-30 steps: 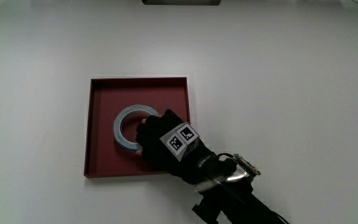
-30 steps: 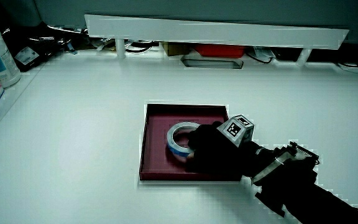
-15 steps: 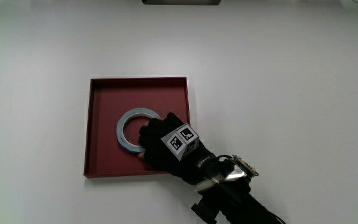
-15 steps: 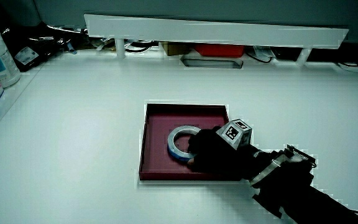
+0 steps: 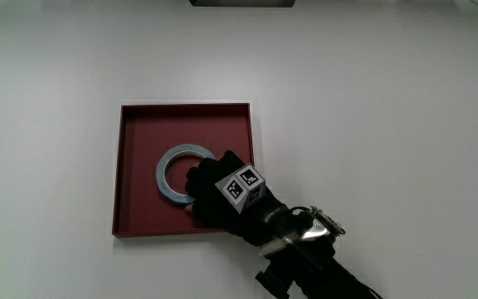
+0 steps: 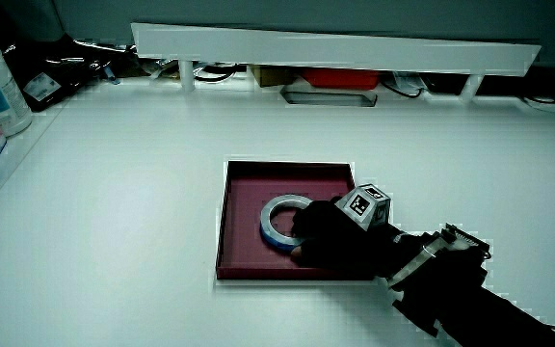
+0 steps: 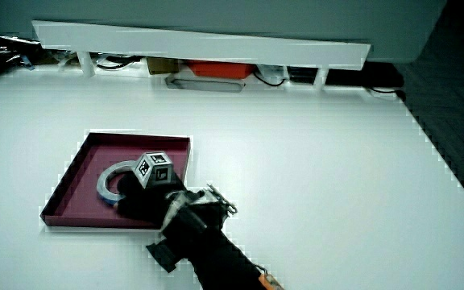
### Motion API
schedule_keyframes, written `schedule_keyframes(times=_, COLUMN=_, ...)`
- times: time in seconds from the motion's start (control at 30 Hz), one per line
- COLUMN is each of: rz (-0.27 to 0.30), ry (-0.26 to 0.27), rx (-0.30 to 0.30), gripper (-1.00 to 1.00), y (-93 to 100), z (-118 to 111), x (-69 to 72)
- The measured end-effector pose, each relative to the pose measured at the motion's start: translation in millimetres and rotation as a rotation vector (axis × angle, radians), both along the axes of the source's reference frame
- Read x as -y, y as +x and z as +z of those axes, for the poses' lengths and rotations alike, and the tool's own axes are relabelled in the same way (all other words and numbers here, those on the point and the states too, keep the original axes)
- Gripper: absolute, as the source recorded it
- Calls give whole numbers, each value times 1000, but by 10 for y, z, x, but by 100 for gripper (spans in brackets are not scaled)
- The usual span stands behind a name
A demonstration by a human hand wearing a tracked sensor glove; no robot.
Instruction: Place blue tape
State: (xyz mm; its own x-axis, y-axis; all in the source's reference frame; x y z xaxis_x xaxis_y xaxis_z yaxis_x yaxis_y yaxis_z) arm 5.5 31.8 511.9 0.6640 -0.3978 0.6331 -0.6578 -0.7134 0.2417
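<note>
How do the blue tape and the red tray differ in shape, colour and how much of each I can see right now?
The blue tape is a round ring; the red tray is a square with a low raised rim. The tape is pale blue, the tray dark red. The tape is far smaller and lies inside the tray. The hand covers part of the tape's ring, but only one corner area of the tray. Both lie flat.
</note>
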Motion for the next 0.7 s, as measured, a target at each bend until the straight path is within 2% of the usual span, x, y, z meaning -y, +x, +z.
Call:
schedule_keyframes(times=0.2, rz=9, ry=-22, rx=17, gripper=-50, y=26, z=5, x=14)
schedule_keyframes(times=0.33, rz=29, ry=-60, rx=64, gripper=-61, y=96, z=-22, x=39)
schedule_keyframes(times=0.57, rz=60, ry=-69, rx=142, gripper=-81, y=262, z=-290, x=109)
schedule_keyframes(times=0.7, rz=63, ry=-70, rx=145, gripper=-92, y=377, z=-472, x=138)
